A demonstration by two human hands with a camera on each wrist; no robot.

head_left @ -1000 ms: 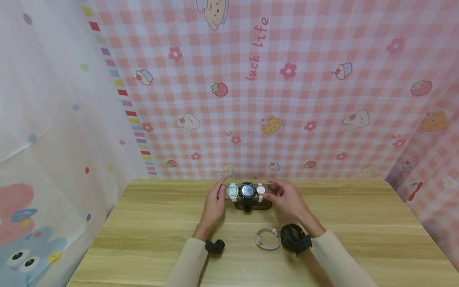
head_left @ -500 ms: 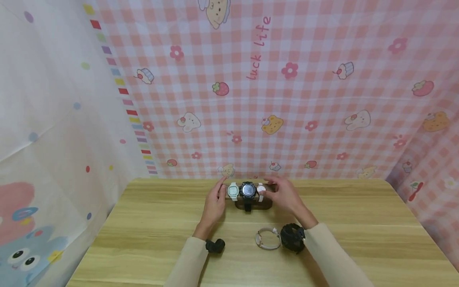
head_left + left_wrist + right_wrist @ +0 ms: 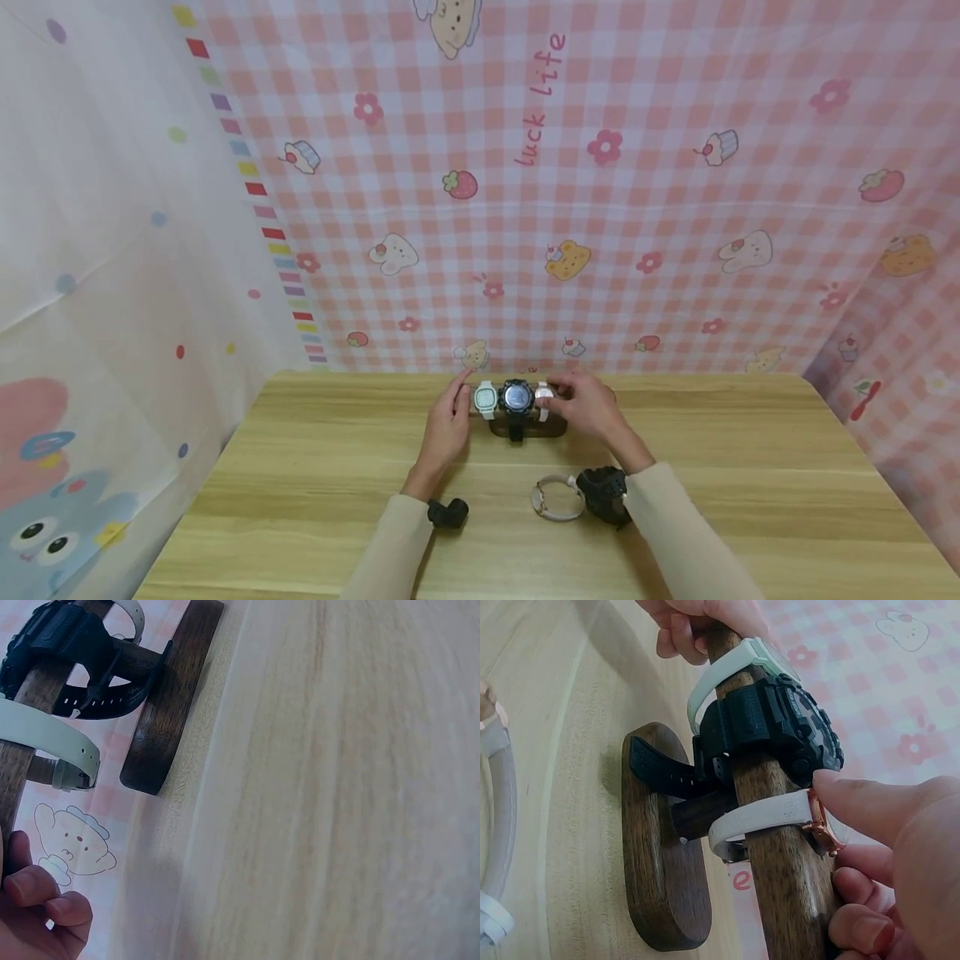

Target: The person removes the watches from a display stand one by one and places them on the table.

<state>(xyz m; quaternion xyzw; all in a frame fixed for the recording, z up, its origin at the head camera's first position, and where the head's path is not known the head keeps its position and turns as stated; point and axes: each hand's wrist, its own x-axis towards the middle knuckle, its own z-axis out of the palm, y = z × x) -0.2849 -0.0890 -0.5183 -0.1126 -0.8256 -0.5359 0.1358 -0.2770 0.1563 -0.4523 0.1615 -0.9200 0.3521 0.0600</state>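
Observation:
A dark wooden watch stand [image 3: 660, 900] carries three watches on its crossbar. My left hand [image 3: 447, 425] holds one end of the bar, beside a pale green square-faced watch [image 3: 486, 399]. In the middle sits a chunky black watch [image 3: 739, 724], its strap end hanging over the base. My right hand [image 3: 596, 408] pinches a white-strapped watch with a rose-gold case [image 3: 823, 823]. In the right wrist view its thumb lies on the case, beside the black watch, and the other fingers curl close to the bar. The white strap loops round the bar.
A pale-strapped watch [image 3: 537, 498] lies on the wooden table [image 3: 315, 500] nearer to me. A bulky black thing [image 3: 603, 493] is next to it, by my right sleeve. A black wrist camera [image 3: 448, 513] sits at my left cuff. A pink checked cloth [image 3: 645, 208] hangs behind the table.
My right hand has shifted left along the bar, its thumb and fingers coming in over the white-strapped watch. My left hand keeps its place at the bar's end.

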